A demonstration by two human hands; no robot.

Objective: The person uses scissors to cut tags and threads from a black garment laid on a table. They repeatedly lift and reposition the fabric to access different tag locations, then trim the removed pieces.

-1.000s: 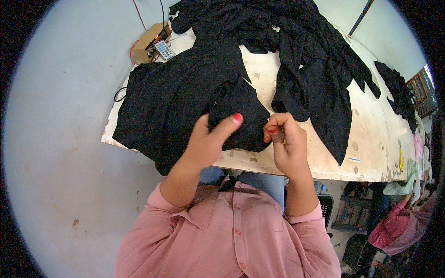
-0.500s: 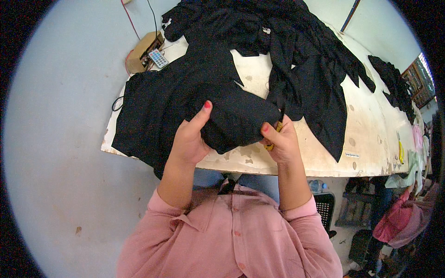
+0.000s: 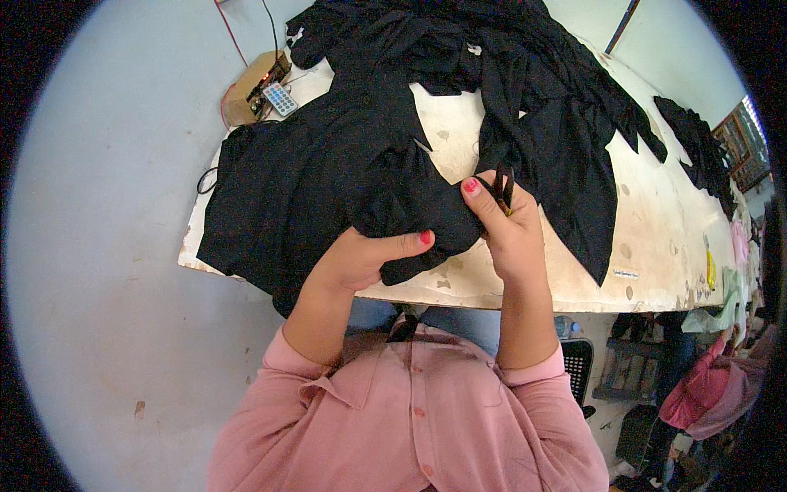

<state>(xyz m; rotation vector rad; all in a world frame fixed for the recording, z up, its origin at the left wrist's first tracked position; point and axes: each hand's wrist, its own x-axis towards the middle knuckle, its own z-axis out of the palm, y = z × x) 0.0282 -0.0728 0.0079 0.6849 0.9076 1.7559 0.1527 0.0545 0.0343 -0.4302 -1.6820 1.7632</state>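
Observation:
A black garment (image 3: 287,189) lies spread over the near left part of the table, and one portion of it is bunched up between my hands. My left hand (image 3: 352,258) is closed on this cloth from below left, its thumb stretched across the top. On the other side my right hand (image 3: 512,234) pinches the cloth's edge under its thumb. That same hand also keeps hold of small thread snips (image 3: 504,190), whose dark prongs stick up behind the thumb and show a bit of yellow. The fingers under the cloth are hidden.
More black clothes (image 3: 557,148) are heaped across the back and right of the pale, stained table (image 3: 656,246). At the back left stand a brown box (image 3: 250,90) with wires and a small remote control (image 3: 280,99). A black chair (image 3: 578,365) stands below the table's right side.
My left thumb has swung down and right across the cloth. My right hand has risen slightly, and the snips now point upward. The cloth between the hands is more bunched.

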